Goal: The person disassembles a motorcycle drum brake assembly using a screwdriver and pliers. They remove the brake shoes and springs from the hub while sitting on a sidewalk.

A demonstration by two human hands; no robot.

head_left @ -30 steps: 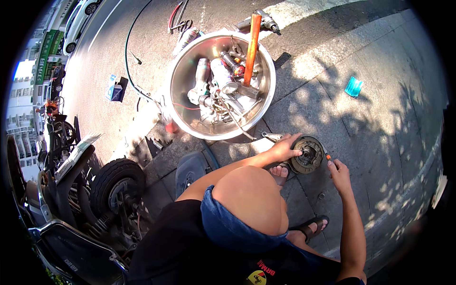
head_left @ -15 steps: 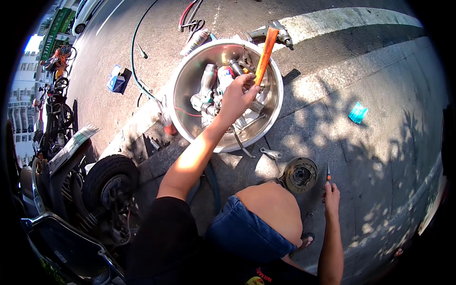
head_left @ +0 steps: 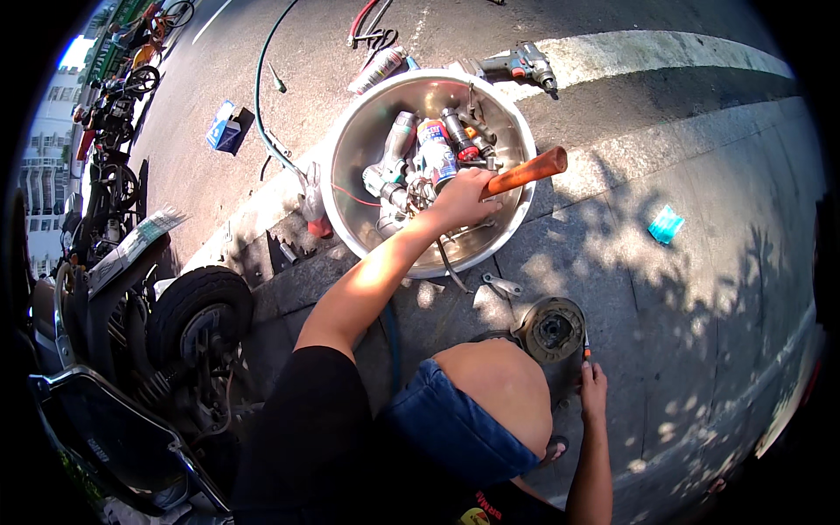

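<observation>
Fingers of the right hand (head_left: pixel 594 394) grasp an orange-tipped tool (head_left: pixel 587 354), its shaft beside the round metal drum (head_left: pixel 553 331) at 11 o'clock. Beyond, the left hand (head_left: pixel 465 201) clenches an orange handle (head_left: pixel 530 171) pointing toward 2 o'clock, over the steel basin (head_left: pixel 350 164).

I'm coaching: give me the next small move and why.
Probably bring the orange-handled tool from over the metal bowl toward the round part: the left hand grips it, and the right hand holds a slim tool beside that part.
</observation>
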